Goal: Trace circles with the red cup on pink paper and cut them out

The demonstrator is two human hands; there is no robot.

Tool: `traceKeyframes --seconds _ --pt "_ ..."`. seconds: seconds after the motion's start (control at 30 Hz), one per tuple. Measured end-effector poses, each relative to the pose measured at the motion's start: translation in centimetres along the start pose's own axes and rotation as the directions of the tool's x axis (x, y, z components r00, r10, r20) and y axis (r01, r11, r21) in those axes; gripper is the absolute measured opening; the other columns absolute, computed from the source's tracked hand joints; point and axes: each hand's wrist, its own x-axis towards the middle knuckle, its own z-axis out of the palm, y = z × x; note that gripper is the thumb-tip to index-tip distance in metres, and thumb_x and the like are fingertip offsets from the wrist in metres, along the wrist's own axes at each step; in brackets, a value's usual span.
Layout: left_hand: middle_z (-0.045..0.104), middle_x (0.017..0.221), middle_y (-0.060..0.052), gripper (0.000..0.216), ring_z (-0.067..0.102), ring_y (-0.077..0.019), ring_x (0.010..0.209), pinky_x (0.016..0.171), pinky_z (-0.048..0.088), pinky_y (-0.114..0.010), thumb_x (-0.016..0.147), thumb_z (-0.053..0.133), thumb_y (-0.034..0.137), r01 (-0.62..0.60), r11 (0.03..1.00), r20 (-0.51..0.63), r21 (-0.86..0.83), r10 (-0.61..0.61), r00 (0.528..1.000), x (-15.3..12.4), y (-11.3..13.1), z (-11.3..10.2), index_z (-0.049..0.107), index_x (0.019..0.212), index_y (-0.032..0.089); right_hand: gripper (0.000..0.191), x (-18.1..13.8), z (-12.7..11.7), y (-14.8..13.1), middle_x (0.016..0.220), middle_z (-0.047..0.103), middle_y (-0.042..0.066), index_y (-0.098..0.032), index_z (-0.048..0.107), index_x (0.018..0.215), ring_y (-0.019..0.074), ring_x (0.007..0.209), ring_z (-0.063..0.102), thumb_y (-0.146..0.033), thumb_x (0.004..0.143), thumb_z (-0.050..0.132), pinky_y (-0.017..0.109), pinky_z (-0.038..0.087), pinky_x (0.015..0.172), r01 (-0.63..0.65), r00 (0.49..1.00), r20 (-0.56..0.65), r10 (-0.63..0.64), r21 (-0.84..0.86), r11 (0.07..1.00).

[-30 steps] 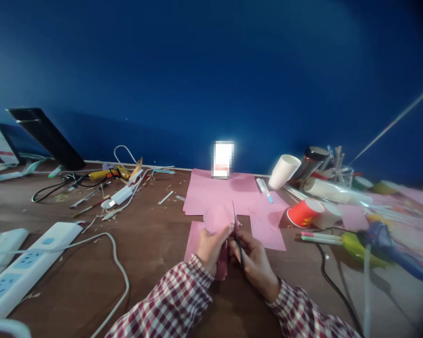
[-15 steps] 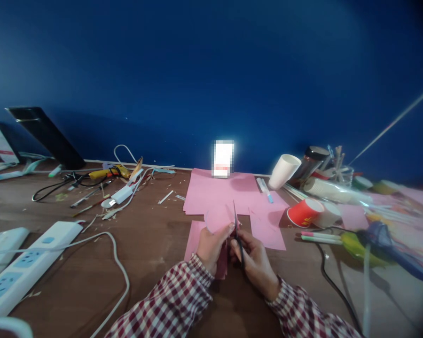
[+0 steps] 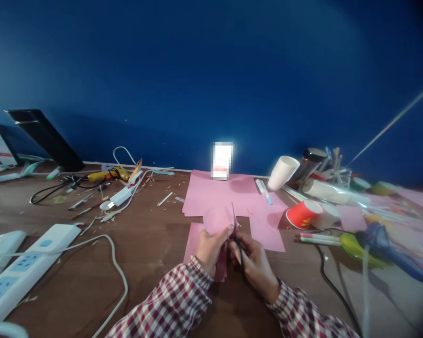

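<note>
My left hand (image 3: 211, 249) is closed on a piece of pink paper (image 3: 218, 218), with the thumb on top near its right edge. A curved outline shows on that paper. My right hand (image 3: 255, 263) grips black-handled scissors (image 3: 238, 241), their blades pointing away from me along the paper's right side. Whether the blades are parted is hard to make out. Under my left hand lies another pink sheet (image 3: 193, 234), partly hidden. Beyond my hands, large pink sheets (image 3: 211, 195) lie flat, and a smaller pink sheet (image 3: 268, 232) is to the right.
On the right stand a white paper cup (image 3: 284, 172) and a dark-lidded jar (image 3: 310, 162), with a red paper cup (image 3: 303, 214) lying nearby. A white power strip (image 3: 31, 263), cables and a yellow-handled tool (image 3: 107, 174) occupy the left. A lit, blurred screen (image 3: 222, 160) stands at the wall.
The view has shifted slightly, moving the table items a little down and left. Both hands keep nearly the same pose, still on the paper and the scissors.
</note>
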Motion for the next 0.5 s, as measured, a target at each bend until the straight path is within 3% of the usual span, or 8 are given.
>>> traceKeyframes --seconds 0.27,0.5 --pt "0.063 0.056 -0.004 0.030 0.063 -0.0162 0.054 0.051 0.051 -0.024 0.063 0.076 0.030 -0.047 0.999 0.002 0.006 0.047 0.999 0.04 0.33 0.03 0.069 0.081 0.008 0.031 -0.09 -0.07 -0.09 0.060 0.048 -0.003 -0.015 0.062 0.089 0.0081 0.052 0.043 -0.044 0.078 0.065 0.018 0.037 0.045 -0.006 1.000 -0.004 0.006 0.018 1.000" --pt "0.064 0.059 -0.003 0.034 0.058 -0.0149 0.044 0.045 0.049 -0.026 0.066 0.074 0.035 -0.050 0.999 0.066 0.006 0.050 0.997 0.38 -0.14 -0.34 0.068 0.089 0.010 0.030 -0.14 0.00 -0.35 0.060 0.047 -0.003 -0.015 0.062 0.091 0.0077 0.051 0.043 -0.043 0.079 0.064 0.018 0.036 0.044 0.001 1.000 0.004 -0.001 0.015 1.000"
